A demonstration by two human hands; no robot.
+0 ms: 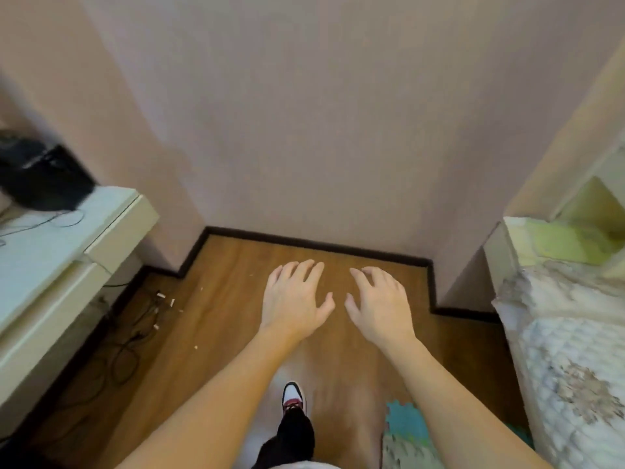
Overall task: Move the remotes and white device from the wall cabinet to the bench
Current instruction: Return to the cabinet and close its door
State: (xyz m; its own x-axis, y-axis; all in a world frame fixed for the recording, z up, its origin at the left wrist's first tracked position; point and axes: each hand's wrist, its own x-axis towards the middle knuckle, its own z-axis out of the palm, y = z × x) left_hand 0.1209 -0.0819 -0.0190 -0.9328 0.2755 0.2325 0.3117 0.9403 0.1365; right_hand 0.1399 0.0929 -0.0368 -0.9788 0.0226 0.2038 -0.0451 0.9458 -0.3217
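Note:
My left hand point(295, 297) and my right hand point(378, 303) reach forward side by side over the wooden floor, palms down, fingers spread, with nothing in either. I see no remotes and no white device in this view. A pale cabinet with an open niche point(588, 211) shows at the right edge. I cannot see a bench.
A pink wall point(304, 130) stands straight ahead with a dark skirting board. A white desk point(61, 252) with a black device point(44, 177) and cables is at left. More cables and bits of debris lie on the floor point(142, 319). A bed with a patterned cover point(568, 360) is at right.

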